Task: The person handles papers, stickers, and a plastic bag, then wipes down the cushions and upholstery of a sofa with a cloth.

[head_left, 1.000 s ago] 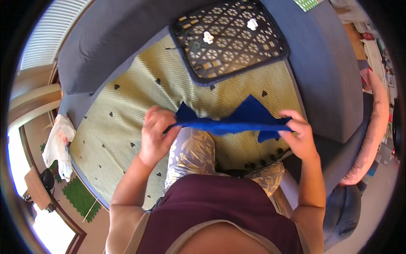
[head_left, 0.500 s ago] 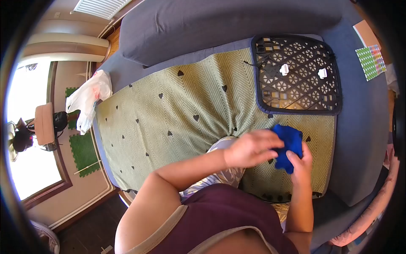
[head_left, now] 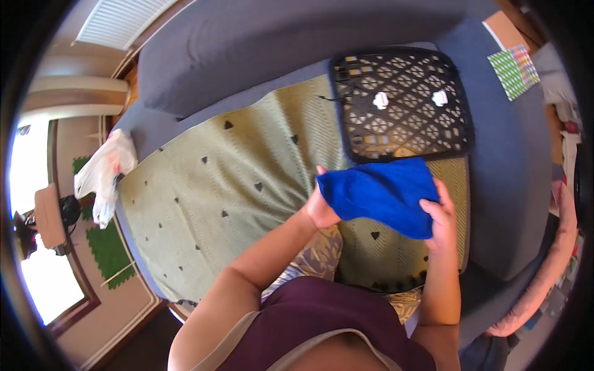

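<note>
A bright blue cloth (head_left: 380, 193) is stretched out between my two hands, above the green cover. At its left end my left hand (head_left: 322, 209) is closed on the cloth, with most of its fingers hidden behind the fabric. My right hand (head_left: 440, 215) grips the right end, thumb in front and fingers at the edge and behind. Just beyond the cloth lies a black plastic lattice panel (head_left: 402, 127) with two white clips on it.
A green cover with dark hearts (head_left: 210, 185) lies over the grey sofa (head_left: 260, 49). At its left end is a white plastic bag (head_left: 111, 170). A green patterned booklet (head_left: 510, 74) rests on the sofa's right side.
The blue cloth has gone from a folded bundle in my hands to spread wide. My left hand has moved left with one end. The camera view has shifted slightly.
</note>
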The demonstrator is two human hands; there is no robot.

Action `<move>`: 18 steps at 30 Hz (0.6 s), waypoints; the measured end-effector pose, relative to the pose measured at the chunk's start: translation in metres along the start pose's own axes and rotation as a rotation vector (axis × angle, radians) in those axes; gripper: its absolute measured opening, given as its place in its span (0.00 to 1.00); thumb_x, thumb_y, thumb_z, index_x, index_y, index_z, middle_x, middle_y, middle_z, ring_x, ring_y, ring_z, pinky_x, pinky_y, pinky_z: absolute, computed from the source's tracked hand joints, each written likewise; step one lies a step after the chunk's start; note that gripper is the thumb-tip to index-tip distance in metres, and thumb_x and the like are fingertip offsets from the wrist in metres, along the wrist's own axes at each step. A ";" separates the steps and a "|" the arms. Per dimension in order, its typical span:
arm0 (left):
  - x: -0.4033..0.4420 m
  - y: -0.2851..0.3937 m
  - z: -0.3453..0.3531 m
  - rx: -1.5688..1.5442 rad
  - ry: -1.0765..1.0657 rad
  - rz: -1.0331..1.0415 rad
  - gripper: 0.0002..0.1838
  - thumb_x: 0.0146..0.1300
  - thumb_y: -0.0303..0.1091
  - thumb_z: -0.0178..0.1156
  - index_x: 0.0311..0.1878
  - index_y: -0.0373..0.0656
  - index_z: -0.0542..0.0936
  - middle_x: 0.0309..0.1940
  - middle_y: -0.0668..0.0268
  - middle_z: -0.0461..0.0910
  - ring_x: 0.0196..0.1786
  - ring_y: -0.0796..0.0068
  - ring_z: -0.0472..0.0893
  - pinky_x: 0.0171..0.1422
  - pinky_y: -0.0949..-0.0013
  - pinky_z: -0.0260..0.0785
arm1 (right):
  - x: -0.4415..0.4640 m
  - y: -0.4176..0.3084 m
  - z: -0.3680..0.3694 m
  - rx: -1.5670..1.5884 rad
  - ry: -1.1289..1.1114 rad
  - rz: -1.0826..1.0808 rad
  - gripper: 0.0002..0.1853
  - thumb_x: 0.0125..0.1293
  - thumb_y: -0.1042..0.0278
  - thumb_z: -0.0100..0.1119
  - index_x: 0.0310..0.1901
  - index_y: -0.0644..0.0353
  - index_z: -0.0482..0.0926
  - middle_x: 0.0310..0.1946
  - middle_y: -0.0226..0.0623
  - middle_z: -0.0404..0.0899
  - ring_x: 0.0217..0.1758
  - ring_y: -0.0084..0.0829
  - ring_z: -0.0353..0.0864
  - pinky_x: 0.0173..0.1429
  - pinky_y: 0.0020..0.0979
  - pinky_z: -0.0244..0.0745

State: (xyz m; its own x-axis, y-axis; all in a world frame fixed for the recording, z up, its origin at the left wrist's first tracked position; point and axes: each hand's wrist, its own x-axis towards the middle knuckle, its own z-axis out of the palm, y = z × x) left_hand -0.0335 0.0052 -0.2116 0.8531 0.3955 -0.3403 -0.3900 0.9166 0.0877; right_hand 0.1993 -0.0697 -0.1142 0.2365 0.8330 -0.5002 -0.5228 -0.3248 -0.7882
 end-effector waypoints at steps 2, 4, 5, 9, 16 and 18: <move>0.000 0.003 0.011 0.182 0.029 -0.011 0.62 0.47 0.84 0.39 0.76 0.45 0.52 0.75 0.57 0.56 0.75 0.55 0.59 0.78 0.46 0.47 | -0.002 0.011 -0.006 -0.177 0.047 -0.025 0.28 0.57 0.79 0.55 0.62 0.66 0.69 0.53 0.40 0.77 0.54 0.28 0.77 0.61 0.29 0.71; 0.002 -0.002 0.016 0.197 0.047 -0.033 0.62 0.47 0.84 0.42 0.77 0.47 0.51 0.75 0.59 0.57 0.75 0.58 0.60 0.79 0.47 0.46 | -0.002 0.020 0.003 -0.500 -0.010 -0.214 0.24 0.59 0.77 0.55 0.59 0.68 0.71 0.58 0.45 0.76 0.59 0.37 0.76 0.65 0.35 0.68; 0.003 -0.003 0.022 0.237 0.033 -0.039 0.61 0.47 0.82 0.45 0.77 0.47 0.51 0.74 0.60 0.58 0.75 0.59 0.60 0.78 0.48 0.48 | 0.000 0.026 0.009 -0.779 -0.062 -0.381 0.24 0.60 0.74 0.56 0.59 0.68 0.71 0.60 0.50 0.73 0.60 0.42 0.75 0.65 0.37 0.69; 0.004 -0.009 0.021 0.300 0.190 0.007 0.40 0.60 0.60 0.62 0.68 0.46 0.64 0.60 0.60 0.73 0.61 0.65 0.74 0.65 0.55 0.68 | -0.004 0.041 0.060 -1.293 -0.461 -0.478 0.29 0.60 0.60 0.63 0.59 0.69 0.71 0.63 0.59 0.68 0.60 0.53 0.74 0.60 0.46 0.74; 0.021 0.129 0.059 1.657 0.752 1.040 0.20 0.58 0.22 0.58 0.56 0.38 0.75 0.41 0.60 0.83 0.39 0.65 0.82 0.48 0.67 0.74 | 0.060 0.016 -0.005 -0.968 0.033 -0.691 0.15 0.68 0.67 0.56 0.50 0.69 0.79 0.56 0.52 0.76 0.64 0.48 0.72 0.68 0.40 0.65; 0.048 0.206 0.098 2.323 0.741 1.618 0.27 0.59 0.28 0.61 0.63 0.42 0.72 0.58 0.47 0.74 0.59 0.45 0.74 0.64 0.54 0.66 | 0.098 0.037 -0.064 -1.074 0.353 -0.721 0.13 0.71 0.70 0.52 0.51 0.69 0.78 0.54 0.50 0.76 0.60 0.47 0.73 0.67 0.40 0.65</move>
State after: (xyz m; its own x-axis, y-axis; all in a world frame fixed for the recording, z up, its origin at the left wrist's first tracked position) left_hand -0.0385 0.2184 -0.1179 0.3102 0.6258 0.7156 0.7243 -0.6432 0.2486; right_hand 0.2557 -0.0288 -0.2147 0.4672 0.8596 0.2068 0.6664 -0.1886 -0.7213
